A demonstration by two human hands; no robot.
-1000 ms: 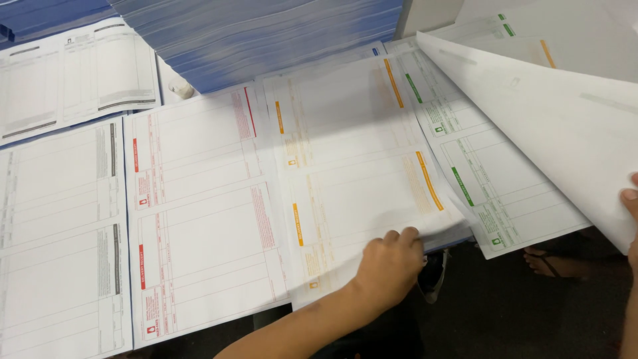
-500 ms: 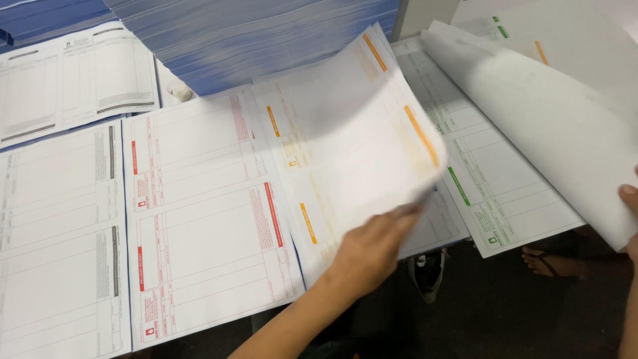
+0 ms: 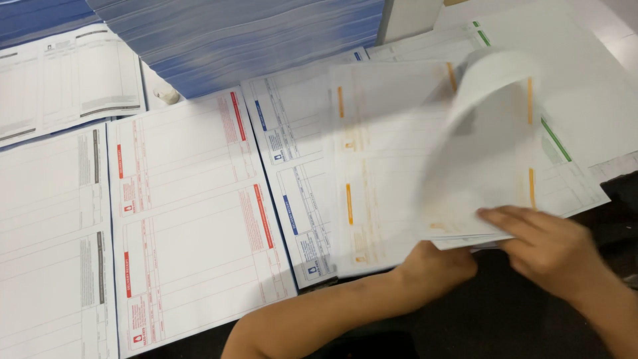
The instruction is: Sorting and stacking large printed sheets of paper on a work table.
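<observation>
Big blue-edged paper stack looms at the back, and rows of forms cover the table: grey, red, blue, orange and green piles. One orange sheet curls up mid-air over the orange and green piles, so the gathering looks partway along. Right hand pinches its near edge; left hand sits underneath, fingers hidden. Dark floor below.

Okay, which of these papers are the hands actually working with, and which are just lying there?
In hand:
curled orange-marked sheet
orange-marked stack
left hand
right hand

Lying about:
red-marked forms
blue-marked forms
grey-marked forms
green-marked forms
tall blue-edged stack
</observation>
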